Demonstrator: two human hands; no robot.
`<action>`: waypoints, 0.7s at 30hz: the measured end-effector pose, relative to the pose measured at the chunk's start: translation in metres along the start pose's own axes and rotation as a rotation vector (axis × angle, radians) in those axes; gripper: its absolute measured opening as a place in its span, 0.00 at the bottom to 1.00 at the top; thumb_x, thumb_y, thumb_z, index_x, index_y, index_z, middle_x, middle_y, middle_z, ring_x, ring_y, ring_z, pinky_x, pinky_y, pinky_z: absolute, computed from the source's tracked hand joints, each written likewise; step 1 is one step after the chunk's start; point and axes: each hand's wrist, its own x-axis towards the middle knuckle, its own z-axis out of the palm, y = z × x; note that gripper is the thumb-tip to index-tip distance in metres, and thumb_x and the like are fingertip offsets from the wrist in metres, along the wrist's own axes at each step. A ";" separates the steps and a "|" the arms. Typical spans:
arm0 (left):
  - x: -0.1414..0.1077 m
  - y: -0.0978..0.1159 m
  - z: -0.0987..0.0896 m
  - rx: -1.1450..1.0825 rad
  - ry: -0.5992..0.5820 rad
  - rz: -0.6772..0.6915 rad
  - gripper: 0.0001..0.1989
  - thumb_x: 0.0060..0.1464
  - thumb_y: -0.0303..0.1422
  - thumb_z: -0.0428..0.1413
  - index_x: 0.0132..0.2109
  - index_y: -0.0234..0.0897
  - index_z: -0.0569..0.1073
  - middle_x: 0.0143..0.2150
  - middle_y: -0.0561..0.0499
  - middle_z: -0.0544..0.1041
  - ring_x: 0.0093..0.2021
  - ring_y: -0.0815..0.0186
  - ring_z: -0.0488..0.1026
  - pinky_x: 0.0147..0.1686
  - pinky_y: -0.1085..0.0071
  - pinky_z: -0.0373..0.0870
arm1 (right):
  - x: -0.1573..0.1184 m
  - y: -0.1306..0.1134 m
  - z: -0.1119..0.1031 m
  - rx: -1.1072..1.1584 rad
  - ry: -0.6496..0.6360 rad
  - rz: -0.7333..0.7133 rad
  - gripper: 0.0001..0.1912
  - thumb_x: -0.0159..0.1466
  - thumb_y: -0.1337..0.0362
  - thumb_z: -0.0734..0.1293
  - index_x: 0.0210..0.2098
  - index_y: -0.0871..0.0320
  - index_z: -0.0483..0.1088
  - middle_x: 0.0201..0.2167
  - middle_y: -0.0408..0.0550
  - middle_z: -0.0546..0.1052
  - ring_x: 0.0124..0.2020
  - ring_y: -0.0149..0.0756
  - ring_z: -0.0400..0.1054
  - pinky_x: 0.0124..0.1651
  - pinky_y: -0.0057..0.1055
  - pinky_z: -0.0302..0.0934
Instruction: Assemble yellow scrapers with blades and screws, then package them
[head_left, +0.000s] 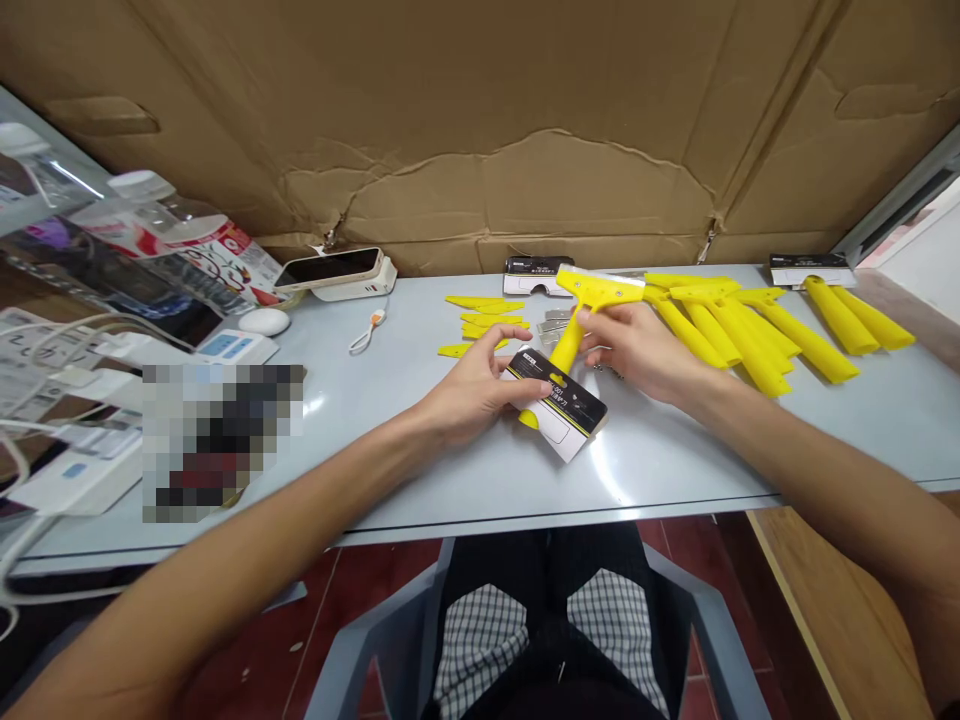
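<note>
My left hand (476, 385) pinches a folded black-and-white header card (564, 402) between thumb and fingers. My right hand (637, 345) grips a yellow scraper (600, 288) near the top of its handle, the wide head facing away from me. The card lies across the lower handle, and a bit of yellow shows beneath it. Behind my left hand are several flat yellow blade covers (487, 304) and some thin metal blades (553, 326). More yellow scrapers (720, 330) are heaped to the right of my right hand.
Another header card (534, 275) stands at the back, and one (810, 270) sits over yellow handles at far right. A phone (330, 268), white mouse (264, 321), bottles (180, 215), power strips (82, 475) and cables crowd the left. Cardboard (480, 130) walls the back.
</note>
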 end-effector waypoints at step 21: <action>-0.004 0.000 0.012 -0.121 0.194 0.162 0.29 0.48 0.27 0.77 0.53 0.41 0.74 0.47 0.49 0.82 0.43 0.61 0.82 0.49 0.60 0.77 | 0.008 -0.025 -0.018 0.072 0.257 -0.097 0.09 0.69 0.70 0.72 0.31 0.58 0.76 0.32 0.51 0.79 0.29 0.30 0.70 0.32 0.29 0.66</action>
